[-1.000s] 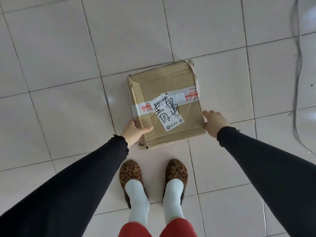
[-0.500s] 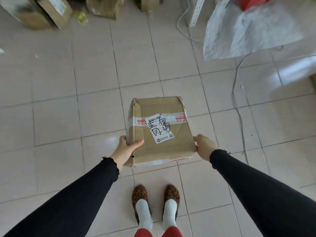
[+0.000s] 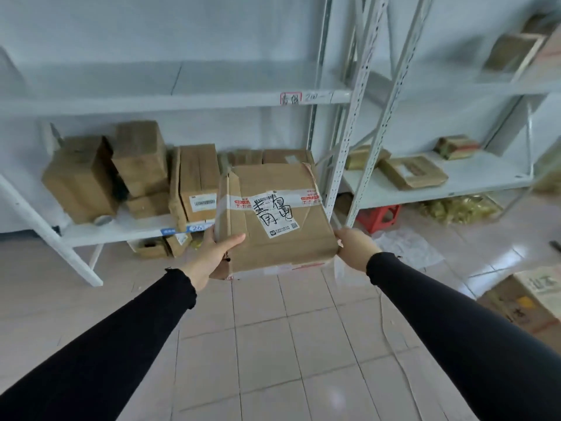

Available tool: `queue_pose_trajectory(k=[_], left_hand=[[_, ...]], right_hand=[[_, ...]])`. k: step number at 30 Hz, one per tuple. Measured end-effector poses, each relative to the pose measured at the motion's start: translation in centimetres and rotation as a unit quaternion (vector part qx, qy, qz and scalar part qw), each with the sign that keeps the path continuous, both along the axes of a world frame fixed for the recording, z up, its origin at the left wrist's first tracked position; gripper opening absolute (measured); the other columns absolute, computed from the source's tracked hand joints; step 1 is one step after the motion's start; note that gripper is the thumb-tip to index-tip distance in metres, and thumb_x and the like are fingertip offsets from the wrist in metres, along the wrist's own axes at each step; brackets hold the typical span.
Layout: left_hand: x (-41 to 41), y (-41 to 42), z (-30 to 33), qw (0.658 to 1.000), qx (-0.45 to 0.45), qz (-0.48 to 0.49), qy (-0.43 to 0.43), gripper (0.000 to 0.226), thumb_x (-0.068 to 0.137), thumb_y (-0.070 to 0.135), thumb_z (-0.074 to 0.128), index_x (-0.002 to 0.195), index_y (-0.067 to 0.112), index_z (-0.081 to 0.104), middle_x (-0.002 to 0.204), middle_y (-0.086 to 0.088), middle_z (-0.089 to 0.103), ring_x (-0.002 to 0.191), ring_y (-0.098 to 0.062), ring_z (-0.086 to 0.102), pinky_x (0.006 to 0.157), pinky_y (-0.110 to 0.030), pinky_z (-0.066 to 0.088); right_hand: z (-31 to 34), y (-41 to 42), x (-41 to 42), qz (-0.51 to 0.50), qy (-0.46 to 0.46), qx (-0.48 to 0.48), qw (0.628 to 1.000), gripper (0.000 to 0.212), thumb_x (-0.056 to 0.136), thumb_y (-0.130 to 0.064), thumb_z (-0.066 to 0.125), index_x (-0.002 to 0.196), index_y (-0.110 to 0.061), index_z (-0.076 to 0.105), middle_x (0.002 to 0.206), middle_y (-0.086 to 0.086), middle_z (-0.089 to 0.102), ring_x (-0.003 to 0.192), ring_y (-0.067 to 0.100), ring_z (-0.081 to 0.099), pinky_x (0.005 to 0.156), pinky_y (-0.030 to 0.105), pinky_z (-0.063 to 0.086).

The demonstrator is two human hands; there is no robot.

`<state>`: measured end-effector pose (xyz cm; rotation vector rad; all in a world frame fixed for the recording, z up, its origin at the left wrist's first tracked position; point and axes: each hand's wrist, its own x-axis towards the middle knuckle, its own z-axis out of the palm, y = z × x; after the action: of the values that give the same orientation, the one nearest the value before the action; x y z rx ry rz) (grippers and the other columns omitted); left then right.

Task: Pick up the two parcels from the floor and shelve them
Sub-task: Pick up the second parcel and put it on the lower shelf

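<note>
A flat brown cardboard parcel (image 3: 273, 217) with a white label and black handwriting is held up in front of me at about waist height. My left hand (image 3: 217, 253) grips its near left corner, thumb on top. My right hand (image 3: 355, 247) holds its near right edge. Behind the parcel stands a white metal shelf unit (image 3: 194, 100); its low shelf (image 3: 121, 229) carries several brown boxes on the left. The upper shelf board is bare. No second loose parcel is identifiable.
A second shelf unit (image 3: 455, 177) on the right holds a few flat parcels. A red stool (image 3: 379, 217) stands under it, with crumpled white paper beside. A cardboard box (image 3: 528, 302) sits on the floor at right. Small boxes (image 3: 161, 244) lie under the left shelf. Tiled floor lies ahead.
The parcel has come up off the floor in both hands. My view has swung from the floor tiles and my feet up to the shelves.
</note>
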<state>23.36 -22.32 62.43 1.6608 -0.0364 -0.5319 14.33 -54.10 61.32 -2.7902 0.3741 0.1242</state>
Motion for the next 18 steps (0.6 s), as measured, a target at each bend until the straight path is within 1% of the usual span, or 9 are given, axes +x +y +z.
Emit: queue_pose_trajectory(k=[3,4,6,8,11,12,14,17,18], left_hand=[[3.3,-0.7,5.4,0.999,-0.029,-0.003,-0.031,0.064,0.085,0.041,0.08,0.139,0.028,0.049,0.121,0.01,0.068,0.11,-0.008,0.063,0.08,-0.023,0.044],[4.5,-0.9,6.8,0.999,-0.035,-0.001,-0.039,0.071,0.081,0.044,0.083,0.141,0.027,0.048,0.124,0.008,0.069,0.113,-0.012,0.064,0.086,-0.026,0.047],[6.8,-1.5,9.3,0.998,-0.045,-0.002,-0.052,0.093,0.068,0.054,0.089,0.145,0.028,0.044,0.13,0.003,0.069,0.12,-0.019,0.065,0.103,-0.04,0.05],[8.9,-2.3,11.1,0.997,-0.051,-0.005,-0.06,0.1,0.062,0.057,0.092,0.146,0.028,0.044,0.132,0.0,0.07,0.123,-0.023,0.066,0.107,-0.047,0.049],[11.8,-3.7,12.9,0.996,-0.062,-0.005,-0.071,0.087,0.075,0.048,0.087,0.147,0.026,0.043,0.133,-0.001,0.069,0.121,-0.021,0.066,0.098,-0.039,0.052],[12.8,-4.1,13.2,0.995,-0.063,-0.001,-0.075,0.088,0.075,0.048,0.087,0.147,0.026,0.043,0.134,-0.001,0.068,0.12,-0.021,0.066,0.1,-0.039,0.051],[14.3,-4.8,13.9,0.995,-0.067,0.006,-0.074,0.087,0.072,0.049,0.088,0.145,0.027,0.045,0.134,-0.003,0.068,0.121,-0.023,0.065,0.109,-0.047,0.048],[17.1,-5.6,14.5,0.994,-0.077,0.023,-0.077,0.052,0.08,0.042,0.084,0.123,0.034,0.055,0.126,-0.003,0.07,0.12,-0.027,0.065,0.11,-0.053,0.047],[18.2,-5.7,14.7,0.994,-0.079,0.025,-0.078,0.049,0.077,0.044,0.085,0.116,0.037,0.056,0.125,-0.003,0.071,0.121,-0.028,0.065,0.11,-0.054,0.047]], right_hand=[[6.0,-1.3,2.8,0.008,-0.052,-0.04,0.998,0.032,0.091,-0.014,0.046,0.12,-0.017,0.059,0.116,0.01,0.06,0.111,0.033,0.055,0.088,0.042,0.049],[7.5,-1.8,3.8,0.005,-0.07,-0.041,0.997,0.031,0.092,-0.016,0.047,0.119,-0.018,0.06,0.115,0.01,0.06,0.11,0.033,0.055,0.088,0.043,0.049],[10.2,-3.0,5.6,0.001,-0.098,-0.041,0.994,0.03,0.094,-0.021,0.049,0.122,-0.02,0.06,0.117,0.008,0.06,0.112,0.033,0.056,0.089,0.041,0.048],[12.1,-4.3,7.5,0.0,-0.106,-0.051,0.993,0.035,0.096,-0.029,0.05,0.129,-0.024,0.056,0.127,0.006,0.058,0.117,0.03,0.055,0.091,0.041,0.048],[14.0,-6.3,10.3,0.003,-0.134,-0.051,0.99,0.036,0.096,-0.031,0.051,0.131,-0.025,0.055,0.131,0.004,0.058,0.118,0.026,0.054,0.093,0.04,0.048],[14.5,-6.9,11.3,0.01,-0.139,-0.057,0.989,0.035,0.096,-0.031,0.051,0.131,-0.024,0.055,0.131,0.004,0.058,0.118,0.025,0.054,0.093,0.039,0.047],[15.5,-7.7,13.4,0.017,-0.151,-0.066,0.986,0.035,0.097,-0.031,0.05,0.13,-0.024,0.056,0.13,0.004,0.059,0.116,0.025,0.055,0.092,0.038,0.047],[16.4,-8.3,16.7,0.023,-0.159,-0.069,0.985,0.036,0.097,-0.029,0.05,0.131,-0.024,0.056,0.129,0.004,0.059,0.115,0.026,0.056,0.092,0.039,0.048],[16.5,-8.4,17.8,0.024,-0.157,-0.071,0.985,0.036,0.097,-0.029,0.05,0.131,-0.024,0.056,0.129,0.004,0.059,0.115,0.026,0.056,0.093,0.04,0.048]])
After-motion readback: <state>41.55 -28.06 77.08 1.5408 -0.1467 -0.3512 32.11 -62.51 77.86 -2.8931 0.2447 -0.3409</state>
